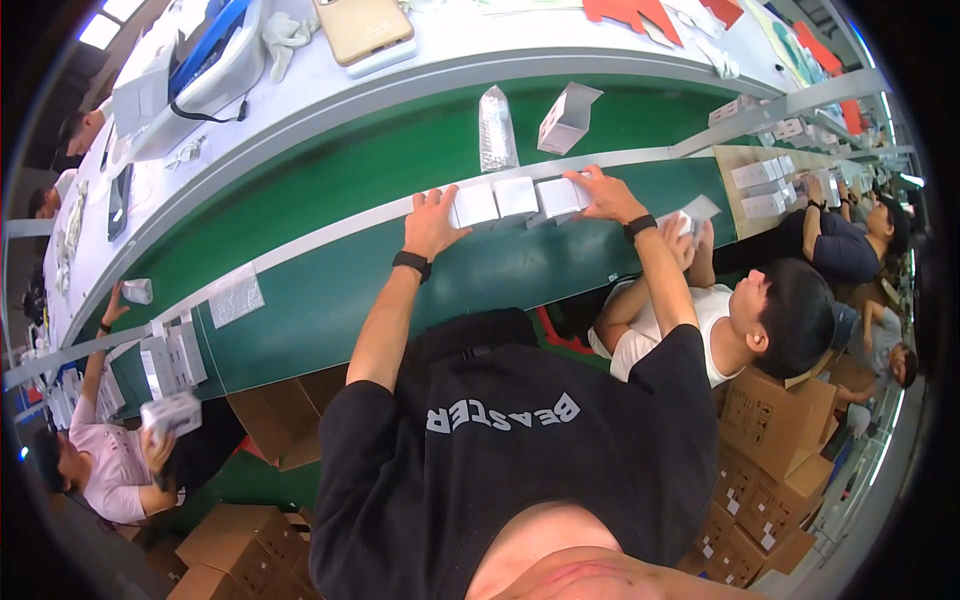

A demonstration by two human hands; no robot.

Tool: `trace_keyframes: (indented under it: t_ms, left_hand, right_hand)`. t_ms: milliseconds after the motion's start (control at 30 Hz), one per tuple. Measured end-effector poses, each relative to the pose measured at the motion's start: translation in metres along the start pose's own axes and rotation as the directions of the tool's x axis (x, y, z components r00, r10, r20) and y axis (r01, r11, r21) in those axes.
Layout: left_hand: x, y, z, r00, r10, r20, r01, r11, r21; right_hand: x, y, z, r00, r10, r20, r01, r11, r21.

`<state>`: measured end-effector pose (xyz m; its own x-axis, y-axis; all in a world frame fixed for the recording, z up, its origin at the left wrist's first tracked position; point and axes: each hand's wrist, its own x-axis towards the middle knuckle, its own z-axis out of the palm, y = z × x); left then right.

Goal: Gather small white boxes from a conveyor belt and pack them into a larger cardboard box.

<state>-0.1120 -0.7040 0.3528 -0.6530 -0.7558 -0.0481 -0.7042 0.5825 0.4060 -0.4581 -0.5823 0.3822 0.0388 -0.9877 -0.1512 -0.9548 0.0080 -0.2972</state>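
Note:
Three small white boxes stand side by side in a row at the edge of the green work surface: a left box (474, 206), a middle box (516, 198) and a right box (560, 200). My left hand (430, 224) grips the outer end of the left box, thumb on its near side. At the other end, my right hand (608, 194) holds the right box with fingers bent over its far corner. The row sits squeezed between both hands. Just beyond are a bubble-wrap pouch (496, 132) and an open-flapped white box (568, 120).
A pale rail (350, 218) runs along the green belt (390, 150). A flat bubble-wrap piece (237, 296) lies to the left. Co-workers handle a white box (171, 414) at left and an opened box (690, 216) at right. Cartons (770, 420) are stacked behind.

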Motion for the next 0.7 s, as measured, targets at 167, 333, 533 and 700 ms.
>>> trace_keyframes:
  t_ms: [167, 333, 533, 700]
  left_hand:
    - [0.002, 0.004, 0.003, 0.998, 0.031, -0.052, -0.031, 1.000, -0.005]
    - [-0.016, -0.009, -0.003, 0.997, 0.071, -0.011, -0.071, 0.997, 0.000]
    - [-0.096, -0.083, -0.040, 1.000, 0.005, -0.003, -0.005, 1.000, 0.025]
    - [-0.179, -0.155, -0.072, 0.998, -0.061, 0.021, 0.060, 0.997, 0.049]
  right_hand:
    - [0.001, 0.008, 0.007, 0.999, -0.018, -0.047, 0.019, 1.000, 0.010]
    - [-0.004, -0.015, 0.021, 0.999, -0.002, -0.039, 0.002, 1.000, -0.014]
    - [-0.005, -0.122, 0.054, 0.999, -0.027, -0.046, 0.029, 0.999, 0.033]
    - [0.003, -0.230, 0.078, 0.993, -0.020, -0.115, 0.035, 0.991, 0.130]
